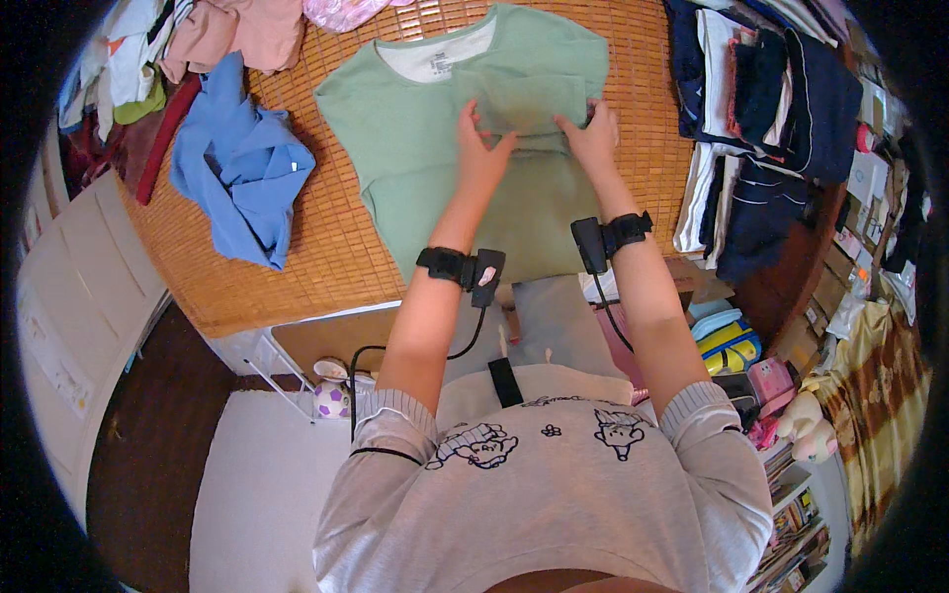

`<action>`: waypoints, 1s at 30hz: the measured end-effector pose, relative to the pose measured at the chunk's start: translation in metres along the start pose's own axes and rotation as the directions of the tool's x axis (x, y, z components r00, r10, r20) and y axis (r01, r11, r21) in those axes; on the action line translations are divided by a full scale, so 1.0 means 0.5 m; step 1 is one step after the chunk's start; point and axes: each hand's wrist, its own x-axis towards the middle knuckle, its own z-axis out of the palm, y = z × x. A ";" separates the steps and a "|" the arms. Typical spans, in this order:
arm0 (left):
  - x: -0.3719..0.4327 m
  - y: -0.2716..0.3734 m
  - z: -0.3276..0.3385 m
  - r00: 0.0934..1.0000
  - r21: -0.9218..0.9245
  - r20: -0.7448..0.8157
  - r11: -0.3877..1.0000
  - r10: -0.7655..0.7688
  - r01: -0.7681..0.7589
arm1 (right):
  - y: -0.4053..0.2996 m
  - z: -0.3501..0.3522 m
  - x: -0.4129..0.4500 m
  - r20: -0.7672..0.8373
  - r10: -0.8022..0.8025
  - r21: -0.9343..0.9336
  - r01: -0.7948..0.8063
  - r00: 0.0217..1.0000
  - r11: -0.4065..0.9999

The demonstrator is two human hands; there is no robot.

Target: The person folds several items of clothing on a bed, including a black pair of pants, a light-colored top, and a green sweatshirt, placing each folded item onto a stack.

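Note:
A light green shirt [415, 148] lies spread on the mat in front of me, its neckline facing away. On its right half a part of the cloth is turned over into a flat folded panel [530, 100]. My left hand [485, 141] holds the panel's lower left edge, thumb and fingers spread along the cloth. At the right edge of the panel, my right hand [593, 137] grips the fabric with the thumb on top, some fingers hidden. Left of the shirt rests a crumpled blue garment [241, 163].
The woven bamboo mat [334, 274] covers the bed-like surface. Stacked folded clothes [756, 96] line its right side. Pink garments [237, 33] and a mixed clothes pile [126, 81] lie at upper left. Cables hang from my wrist straps. A ball [331, 400] sits below the edge.

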 end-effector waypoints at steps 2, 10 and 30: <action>-0.023 0.004 -0.024 0.998 0.007 0.006 0.998 -0.056 0.056 | 0.006 -0.002 -0.003 0.062 0.037 0.013 -0.038 0.997 0.999; -0.057 0.063 -0.084 0.989 0.069 0.099 0.991 0.111 -0.118 | -0.127 -0.091 -0.067 0.397 -0.233 0.498 0.005 0.888 0.867; -0.052 0.084 -0.327 0.952 -0.047 -0.295 0.997 -0.077 0.067 | -0.314 -0.018 -0.196 0.192 -0.625 0.609 0.407 0.757 0.681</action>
